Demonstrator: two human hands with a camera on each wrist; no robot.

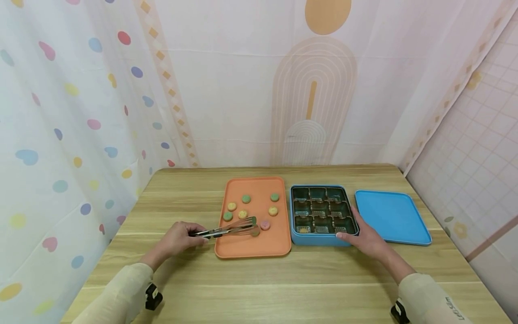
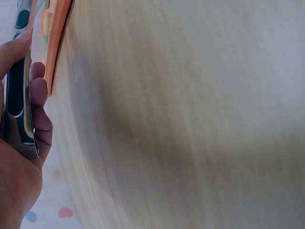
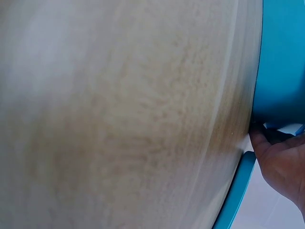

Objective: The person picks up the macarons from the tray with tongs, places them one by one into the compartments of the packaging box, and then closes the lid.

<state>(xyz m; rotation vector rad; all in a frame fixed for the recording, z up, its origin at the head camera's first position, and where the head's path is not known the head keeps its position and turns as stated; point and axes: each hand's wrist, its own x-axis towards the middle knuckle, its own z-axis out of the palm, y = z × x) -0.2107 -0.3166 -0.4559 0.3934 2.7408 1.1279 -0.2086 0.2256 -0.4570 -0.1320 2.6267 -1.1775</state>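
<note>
1. Orange tray (image 1: 252, 247) lay just left of blue box (image 1: 315, 240).
2. Box had nine compartments.
3. Blue lid (image 1: 392, 216) lay right of the box.
4. Right hand (image 1: 366, 238) gripped the box's near right corner.
5. Left hand (image 1: 182, 236), fingers curled, held tongs (image 2: 16, 93) over the tray.
6. Small round pieces (image 1: 273, 211) lay scattered on the tray.

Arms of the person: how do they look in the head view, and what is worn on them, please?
The left sleeve and right sleeve are cream; the right one carries dark lettering. A small black device sits near each wrist. The left hand and right hand wear no gloves.
</note>
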